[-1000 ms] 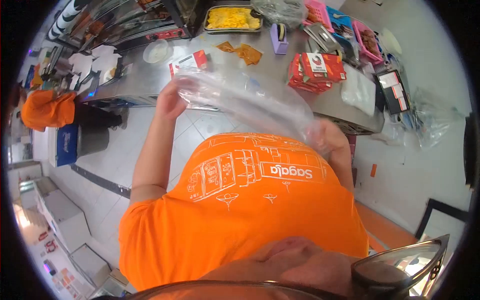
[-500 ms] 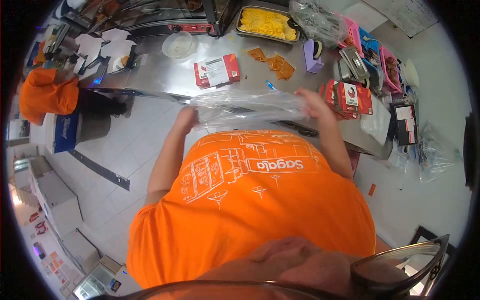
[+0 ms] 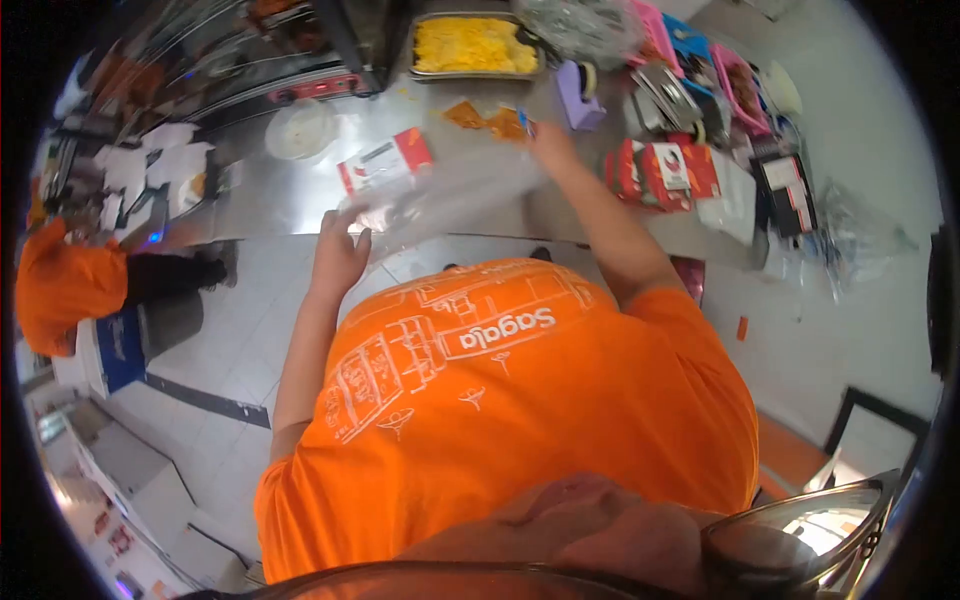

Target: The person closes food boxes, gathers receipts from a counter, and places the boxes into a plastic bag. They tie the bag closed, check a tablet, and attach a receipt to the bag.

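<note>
A clear plastic bag, blurred by motion, stretches in front of my orange shirt above the counter's front edge. Its left end is gripped by my left hand, whose thumb stands a little off the fingers. My right hand reaches over the counter, closed, with a small blue pen-like thing at its fingertips. The bag's right end trails below that hand. Behind the bag lies a red and white box. Orange-brown sauce packets are just left of my right hand.
On the steel counter stand a tray of yellow food, a round plastic tub, a purple tape dispenser and stacked red boxes. Pink baskets line the right side. A person in orange stands at left.
My right hand has left the bag's right end and moved forward to the blue thing, which has shifted towards the sauce packets. The bag has slackened and tilts. The view has swung right.
</note>
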A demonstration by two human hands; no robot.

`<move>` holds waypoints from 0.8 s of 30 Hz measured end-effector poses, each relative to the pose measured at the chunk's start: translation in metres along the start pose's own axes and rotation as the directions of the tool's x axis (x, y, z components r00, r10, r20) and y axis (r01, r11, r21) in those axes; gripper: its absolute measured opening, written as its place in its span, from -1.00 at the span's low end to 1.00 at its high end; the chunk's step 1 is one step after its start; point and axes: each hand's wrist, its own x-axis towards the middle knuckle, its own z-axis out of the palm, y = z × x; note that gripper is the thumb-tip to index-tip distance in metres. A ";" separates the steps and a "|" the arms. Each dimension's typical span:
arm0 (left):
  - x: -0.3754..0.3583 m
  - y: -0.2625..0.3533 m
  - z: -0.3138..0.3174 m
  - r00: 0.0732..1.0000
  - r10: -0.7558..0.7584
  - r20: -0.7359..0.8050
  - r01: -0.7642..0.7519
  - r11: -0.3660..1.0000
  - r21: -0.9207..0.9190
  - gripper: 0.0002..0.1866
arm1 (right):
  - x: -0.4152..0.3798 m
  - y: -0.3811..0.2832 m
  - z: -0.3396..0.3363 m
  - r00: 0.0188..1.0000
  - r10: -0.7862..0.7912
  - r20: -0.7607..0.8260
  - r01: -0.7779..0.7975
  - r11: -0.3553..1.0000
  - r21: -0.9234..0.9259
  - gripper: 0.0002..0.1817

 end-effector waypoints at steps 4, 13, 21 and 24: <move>0.033 -0.010 0.073 0.963 -0.115 0.243 0.125 0.992 -0.026 -0.05 | 0.011 0.018 -0.087 0.971 0.171 -0.168 -0.126 0.961 0.248 -0.58; 0.070 0.016 0.138 0.957 0.073 0.281 -0.041 0.992 -0.118 0.29 | -0.123 0.154 -0.220 0.931 -0.308 0.199 0.365 0.829 -0.424 0.29; 0.064 0.066 0.134 0.895 -0.192 0.403 0.171 0.981 0.088 0.37 | -0.112 0.146 -0.213 0.933 -0.320 0.163 0.344 0.927 -0.150 0.15; 0.059 0.086 0.126 0.860 -0.210 0.466 0.220 0.975 0.034 0.34 | -0.119 0.096 -0.194 0.938 -0.341 -0.053 0.345 0.930 0.123 0.14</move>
